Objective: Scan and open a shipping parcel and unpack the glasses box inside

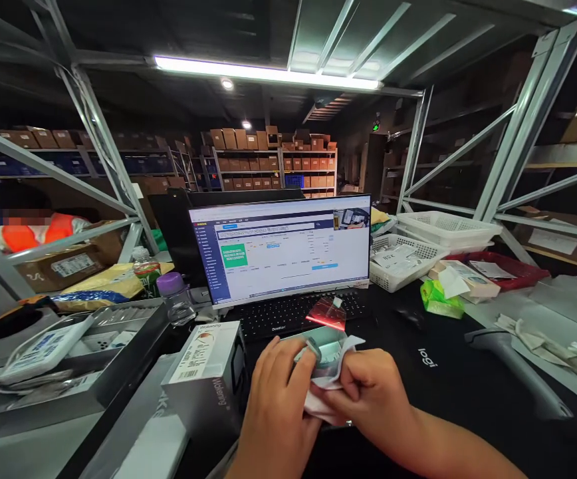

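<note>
My left hand [279,392] is closed, its fingers curled over a small pale green item [329,343] with a glossy inner face. A round grey-green part [313,350] shows at the left fingertips; its kind is unclear. My right hand [374,387] is closed in a pinch on a thin white cloth or tissue [337,374], bunched against the green item. The two hands are close together in front of the black keyboard [288,318]. A red see-through film [326,313] with a small white tab lies beyond the fingers, over the keyboard.
A monitor [283,266] stands behind the keyboard. On the left are a Wakening box [203,356], a purple-capped bottle [175,303] and a grey tray [84,392]. A barcode scanner [520,372], white baskets [395,276] and a bright green packet [441,301] lie right. Another person in orange sits far left.
</note>
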The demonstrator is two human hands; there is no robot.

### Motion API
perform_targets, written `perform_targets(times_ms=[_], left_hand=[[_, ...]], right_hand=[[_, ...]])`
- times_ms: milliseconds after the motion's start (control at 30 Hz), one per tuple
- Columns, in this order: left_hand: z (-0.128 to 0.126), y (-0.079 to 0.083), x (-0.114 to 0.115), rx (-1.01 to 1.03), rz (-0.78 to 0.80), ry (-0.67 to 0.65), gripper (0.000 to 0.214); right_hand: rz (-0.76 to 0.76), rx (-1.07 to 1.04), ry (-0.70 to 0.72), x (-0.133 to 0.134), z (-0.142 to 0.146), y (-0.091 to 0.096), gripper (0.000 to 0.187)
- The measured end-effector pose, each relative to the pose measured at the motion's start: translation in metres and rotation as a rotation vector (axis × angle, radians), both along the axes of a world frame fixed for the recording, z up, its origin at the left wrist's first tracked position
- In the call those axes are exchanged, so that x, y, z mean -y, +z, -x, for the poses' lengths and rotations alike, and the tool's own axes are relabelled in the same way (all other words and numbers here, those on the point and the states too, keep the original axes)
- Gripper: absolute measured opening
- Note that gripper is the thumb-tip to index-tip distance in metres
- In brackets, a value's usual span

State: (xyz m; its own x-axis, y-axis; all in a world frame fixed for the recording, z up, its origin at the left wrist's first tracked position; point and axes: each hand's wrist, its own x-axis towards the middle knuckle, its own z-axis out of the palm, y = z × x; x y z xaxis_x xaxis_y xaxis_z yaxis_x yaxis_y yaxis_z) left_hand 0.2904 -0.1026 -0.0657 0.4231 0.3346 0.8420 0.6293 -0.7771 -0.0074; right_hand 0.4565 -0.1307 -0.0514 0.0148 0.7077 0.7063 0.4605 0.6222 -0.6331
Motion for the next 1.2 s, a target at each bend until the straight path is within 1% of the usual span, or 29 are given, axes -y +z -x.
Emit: perform_targets(times_ms=[67, 133, 200, 267, 333, 400, 433, 500, 567, 600, 667, 733, 800, 833, 867, 900, 933, 1000, 1067, 1133, 1200], left_hand=[[0.003, 0.001, -0.002, -0.041, 0.043, -0.080, 0.039], [0.005, 0.002, -0.003, -0.068, 0.069, -0.128, 0.042], [0.004, 0.002, -0.004, -0.071, 0.099, -0.163, 0.045], [0.001, 0.002, -0.005, -0.058, 0.129, -0.185, 0.047], [-0.002, 0.002, -0.006, -0.047, 0.165, -0.191, 0.048], [-0.005, 0.001, -0.005, -0.015, 0.198, -0.172, 0.044], [-0.006, 0.001, -0.005, 0.005, 0.210, -0.155, 0.042], [-0.006, -0.001, -0.004, 0.040, 0.229, -0.120, 0.039], [-0.004, -0.002, -0.005, 0.050, 0.241, -0.111, 0.042], [-0.002, -0.003, -0.005, 0.050, 0.250, -0.116, 0.044], [0.001, -0.003, -0.007, 0.051, 0.267, -0.142, 0.045], [0.004, -0.003, -0.009, 0.070, 0.258, -0.153, 0.043], [0.006, -0.002, -0.012, 0.074, 0.232, -0.134, 0.041], [0.006, -0.001, -0.012, 0.068, 0.217, -0.122, 0.040], [0.007, -0.001, -0.013, 0.056, 0.204, -0.114, 0.039], [0.007, 0.000, -0.013, 0.036, 0.191, -0.114, 0.039], [0.008, 0.000, -0.013, 0.014, 0.175, -0.117, 0.039], [0.010, 0.001, -0.013, -0.048, 0.134, -0.135, 0.041], [0.011, 0.003, -0.013, -0.110, 0.080, -0.161, 0.041], [0.011, 0.005, -0.013, -0.155, 0.025, -0.210, 0.039], [0.009, 0.007, -0.013, -0.170, -0.017, -0.247, 0.038]], right_hand=[[0.142, -0.160, 0.024, -0.003, -0.008, 0.007, 0.056], [0.283, -0.382, 0.076, -0.009, -0.020, 0.015, 0.061], [0.390, -0.605, 0.145, -0.017, -0.031, 0.021, 0.066], [0.441, -0.760, 0.198, -0.025, -0.039, 0.024, 0.070], [0.441, -0.807, 0.224, -0.032, -0.041, 0.025, 0.070], [0.406, -0.771, 0.207, -0.034, -0.037, 0.024, 0.065], [0.379, -0.728, 0.173, -0.034, -0.035, 0.023, 0.062], [0.300, -0.606, 0.054, -0.030, -0.027, 0.020, 0.056], [0.206, -0.464, -0.063, -0.023, -0.017, 0.015, 0.053], [0.159, -0.388, -0.098, -0.019, -0.012, 0.011, 0.051], [0.040, -0.222, -0.123, -0.011, 0.000, 0.000, 0.048], [-0.154, -0.051, -0.138, -0.006, 0.013, -0.012, 0.043], [-0.354, 0.067, -0.151, -0.004, 0.022, -0.020, 0.040], [-0.403, 0.081, -0.146, -0.004, 0.024, -0.021, 0.040], [-0.395, 0.062, -0.124, -0.005, 0.024, -0.021, 0.041], [-0.331, 0.009, -0.088, -0.006, 0.022, -0.018, 0.044], [-0.225, -0.073, -0.043, -0.006, 0.018, -0.014, 0.048], [0.033, -0.296, 0.039, -0.007, 0.005, -0.001, 0.056], [0.245, -0.551, 0.115, -0.008, -0.011, 0.013, 0.061], [0.371, -0.785, 0.189, -0.009, -0.023, 0.024, 0.065], [0.428, -0.965, 0.253, -0.012, -0.028, 0.029, 0.067]])
